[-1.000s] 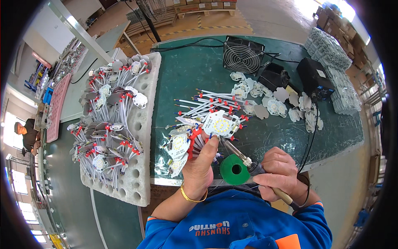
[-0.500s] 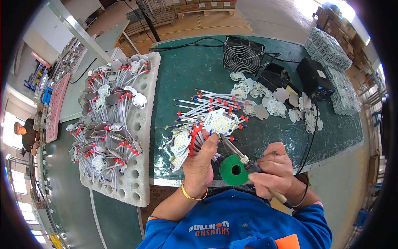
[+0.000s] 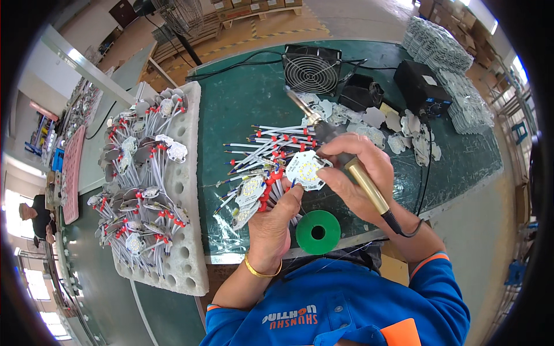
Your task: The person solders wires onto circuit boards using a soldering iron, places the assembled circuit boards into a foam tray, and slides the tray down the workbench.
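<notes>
My left hand is closed around a bundle of white wires with red bands, some ending in white LED boards. Above its thumb lies one round LED board, yellow chips facing up. My right hand grips a soldering iron, its metal tip pointing away toward the fan. The thumb and a finger of that hand also reach the right edge of the round board. Below the board is a green solder spool. More wires with red bands lie on the bench just beyond.
A pale foam tray at left holds several bunches of wired boards. Behind are a black fan, a black holder, loose boards and a black box with a knob. Stacked boards stand far right. A person is at far left.
My right hand has moved up and left to the round board. The iron's tip has swung from the board's lower edge to point away beyond it.
</notes>
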A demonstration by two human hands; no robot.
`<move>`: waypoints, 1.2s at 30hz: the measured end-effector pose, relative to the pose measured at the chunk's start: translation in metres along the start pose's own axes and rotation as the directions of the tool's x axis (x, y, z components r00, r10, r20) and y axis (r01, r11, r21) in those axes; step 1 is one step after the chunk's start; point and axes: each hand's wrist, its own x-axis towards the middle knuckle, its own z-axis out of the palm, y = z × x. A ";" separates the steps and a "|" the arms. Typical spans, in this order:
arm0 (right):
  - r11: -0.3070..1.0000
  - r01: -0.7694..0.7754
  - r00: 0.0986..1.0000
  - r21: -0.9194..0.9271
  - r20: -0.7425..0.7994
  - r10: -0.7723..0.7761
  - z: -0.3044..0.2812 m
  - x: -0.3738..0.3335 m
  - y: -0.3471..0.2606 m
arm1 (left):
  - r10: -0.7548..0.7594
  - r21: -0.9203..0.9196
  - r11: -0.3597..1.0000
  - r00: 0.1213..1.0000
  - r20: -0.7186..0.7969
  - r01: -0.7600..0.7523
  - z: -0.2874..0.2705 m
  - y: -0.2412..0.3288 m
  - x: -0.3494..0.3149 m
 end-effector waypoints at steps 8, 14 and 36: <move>0.998 0.048 0.993 -0.049 0.109 -0.042 -0.001 0.001 0.003 | -0.024 0.035 0.999 0.992 0.124 0.020 -0.018 0.000 0.008; 0.990 0.111 0.994 -0.082 -0.008 -0.112 0.010 -0.010 0.000 | -0.115 -0.024 0.993 0.983 0.143 0.120 -0.021 0.004 0.007; 0.998 0.052 0.982 -0.024 -0.183 -0.055 0.031 -0.044 0.010 | -0.063 -0.014 0.998 0.997 0.041 0.064 -0.016 0.004 0.000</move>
